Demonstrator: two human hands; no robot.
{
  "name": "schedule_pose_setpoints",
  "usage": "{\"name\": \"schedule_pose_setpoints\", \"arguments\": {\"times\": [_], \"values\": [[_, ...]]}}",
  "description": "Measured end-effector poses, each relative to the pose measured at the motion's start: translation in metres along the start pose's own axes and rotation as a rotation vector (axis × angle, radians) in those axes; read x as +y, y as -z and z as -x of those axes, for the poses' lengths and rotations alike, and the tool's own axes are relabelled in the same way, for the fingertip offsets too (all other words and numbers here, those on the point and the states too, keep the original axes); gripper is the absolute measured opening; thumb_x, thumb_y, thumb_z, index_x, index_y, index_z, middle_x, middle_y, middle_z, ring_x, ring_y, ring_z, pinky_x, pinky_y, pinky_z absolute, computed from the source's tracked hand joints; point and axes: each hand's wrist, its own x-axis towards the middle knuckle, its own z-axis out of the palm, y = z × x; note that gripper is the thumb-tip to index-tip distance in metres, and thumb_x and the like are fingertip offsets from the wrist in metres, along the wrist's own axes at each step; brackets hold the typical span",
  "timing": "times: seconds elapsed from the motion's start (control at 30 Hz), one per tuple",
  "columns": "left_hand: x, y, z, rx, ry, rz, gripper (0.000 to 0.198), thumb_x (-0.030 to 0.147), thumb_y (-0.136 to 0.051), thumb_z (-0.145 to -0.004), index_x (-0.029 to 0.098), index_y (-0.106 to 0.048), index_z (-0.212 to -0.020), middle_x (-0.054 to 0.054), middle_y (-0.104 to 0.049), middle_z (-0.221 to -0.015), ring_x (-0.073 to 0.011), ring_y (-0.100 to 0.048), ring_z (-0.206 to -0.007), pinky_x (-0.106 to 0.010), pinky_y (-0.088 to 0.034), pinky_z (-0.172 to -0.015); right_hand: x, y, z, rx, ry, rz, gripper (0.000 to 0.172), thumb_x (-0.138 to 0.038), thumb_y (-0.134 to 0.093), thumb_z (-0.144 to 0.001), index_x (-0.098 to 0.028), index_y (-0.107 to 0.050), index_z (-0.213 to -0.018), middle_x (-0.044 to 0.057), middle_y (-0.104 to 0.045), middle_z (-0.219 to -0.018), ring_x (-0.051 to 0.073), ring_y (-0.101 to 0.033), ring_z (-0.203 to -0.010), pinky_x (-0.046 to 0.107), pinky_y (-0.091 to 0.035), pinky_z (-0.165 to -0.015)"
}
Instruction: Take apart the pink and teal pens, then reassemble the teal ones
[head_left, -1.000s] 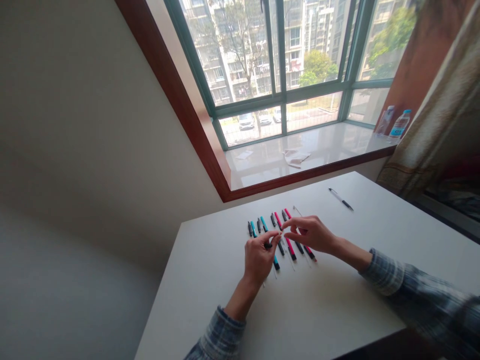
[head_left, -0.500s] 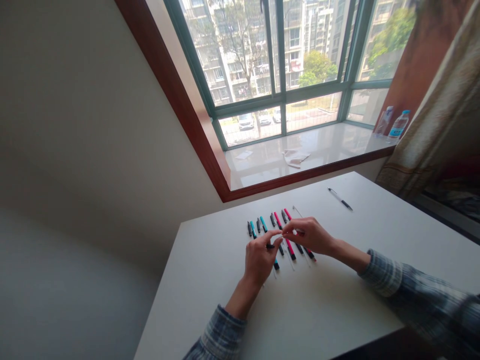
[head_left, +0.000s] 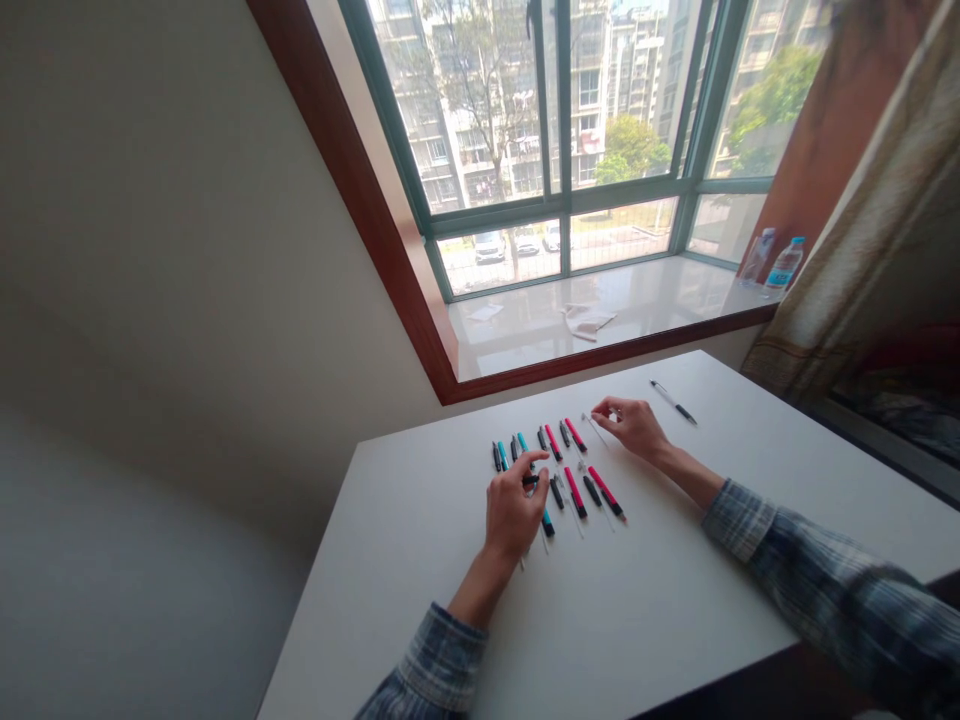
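Observation:
My left hand (head_left: pixel 516 505) is closed around a short black pen part (head_left: pixel 530 479), its index finger and thumb curved with a gap between their tips. Over the far right of the pen pieces, my right hand (head_left: pixel 632 428) has thumb and fingers pinched; anything between them is too small to make out. Beside those fingertips lies a thin white refill (head_left: pixel 598 432). Pink barrels (head_left: pixel 574 492), black grips (head_left: pixel 592 490) and teal barrels (head_left: pixel 548 524) lie in two rows on the white table (head_left: pixel 645 590). My left hand covers some of the pieces.
A whole pen (head_left: pixel 673 402) with a clear barrel and black grip lies at the table's far right. Behind the table, the window sill (head_left: pixel 517 350) holds papers (head_left: pixel 589 320) and two plastic bottles (head_left: pixel 785 264). A curtain (head_left: pixel 817 270) hangs on the right.
My right hand has left my left fingertips and moved away, right and toward the back, to beside the white refill. My left hand stays nearly in place, still holding the black part.

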Motion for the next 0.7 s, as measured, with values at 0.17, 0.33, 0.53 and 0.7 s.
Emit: {"name": "schedule_pose_setpoints", "arguments": {"times": [0.17, 0.33, 0.53, 0.7], "values": [[0.003, 0.001, 0.000, -0.003, -0.008, 0.001, 0.028, 0.033, -0.058, -0.095, 0.024, -0.075, -0.115, 0.000, -0.069, -0.075, -0.0153, -0.070, -0.072, -0.028, -0.060, -0.083, 0.000, -0.003, -0.002, -0.048, 0.000, 0.058, 0.019, -0.037, -0.066, -0.090, -0.023, -0.079, -0.090, 0.002, -0.077, -0.079, 0.018, -0.067, -0.068, 0.028, -0.045, -0.067], [0.009, 0.002, 0.001, 0.015, -0.045, 0.025, 0.029, 0.031, -0.058, -0.094, 0.022, -0.075, -0.116, -0.001, -0.070, -0.079, -0.0146, -0.068, -0.071, -0.028, -0.060, -0.082, -0.001, -0.005, -0.001, -0.070, -0.010, 0.125, 0.016, -0.035, -0.066, -0.090, -0.024, -0.078, -0.090, 0.002, -0.078, -0.081, 0.018, -0.068, -0.068, 0.027, -0.043, -0.067], [0.014, 0.006, 0.000, 0.049, -0.070, 0.051, 0.032, 0.031, -0.059, -0.094, 0.023, -0.069, -0.123, -0.003, -0.072, -0.094, -0.0159, -0.070, -0.084, -0.032, -0.060, -0.089, -0.008, -0.004, -0.001, -0.042, 0.015, 0.128, 0.019, -0.036, -0.064, -0.093, -0.023, -0.078, -0.092, 0.002, -0.078, -0.082, 0.018, -0.068, -0.069, 0.028, -0.043, -0.068], [0.014, 0.008, 0.000, 0.045, -0.083, 0.029, 0.031, 0.029, -0.058, -0.095, 0.023, -0.068, -0.124, -0.003, -0.071, -0.095, -0.0163, -0.071, -0.086, -0.031, -0.060, -0.088, -0.006, -0.005, -0.003, -0.046, 0.004, 0.017, 0.022, -0.039, -0.064, -0.092, -0.023, -0.080, -0.094, 0.003, -0.078, -0.082, 0.019, -0.069, -0.072, 0.028, -0.047, -0.071]]}}
